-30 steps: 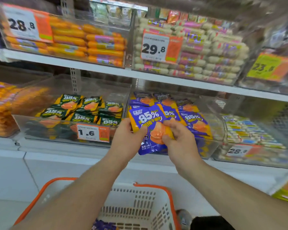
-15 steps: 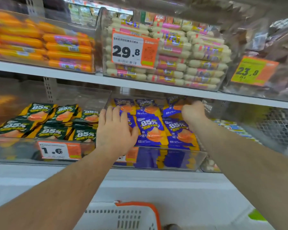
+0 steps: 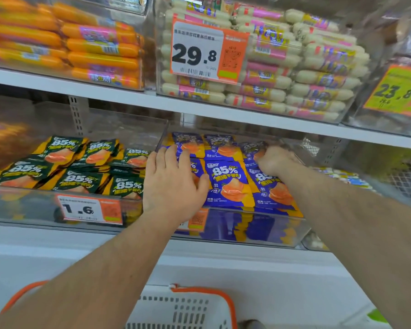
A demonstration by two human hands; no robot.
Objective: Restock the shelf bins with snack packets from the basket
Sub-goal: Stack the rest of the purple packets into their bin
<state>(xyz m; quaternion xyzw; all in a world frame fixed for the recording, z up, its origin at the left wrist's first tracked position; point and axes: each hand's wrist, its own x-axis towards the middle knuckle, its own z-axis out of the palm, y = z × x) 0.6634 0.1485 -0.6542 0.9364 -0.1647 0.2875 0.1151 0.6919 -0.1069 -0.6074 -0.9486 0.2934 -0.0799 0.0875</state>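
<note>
Blue snack packets [image 3: 228,184] marked 85% lie in rows in a clear shelf bin [image 3: 247,230] on the lower shelf. My left hand [image 3: 173,184] lies flat with straight fingers on the packets at the bin's left side, thumb touching the middle front packet. My right hand [image 3: 277,161] reaches to the back right of the bin, its fingers curled down over a blue packet there; the fingertips are hidden. The white basket with an orange rim [image 3: 188,307] sits below at the bottom edge, its contents out of sight.
Left of the blue bin stands a bin of green 85% packets [image 3: 78,172] with a 1.6 price tag [image 3: 88,210]. The shelf board [image 3: 199,108] hangs close above my hands, carrying bins of orange sausages [image 3: 93,48] and white sausages [image 3: 306,74]. Another bin [image 3: 342,174] sits at the right.
One second ago both hands held a blue packet in front of the bin. It went into the bin; my left hand flattened on the packets and my right hand reached to the back right.
</note>
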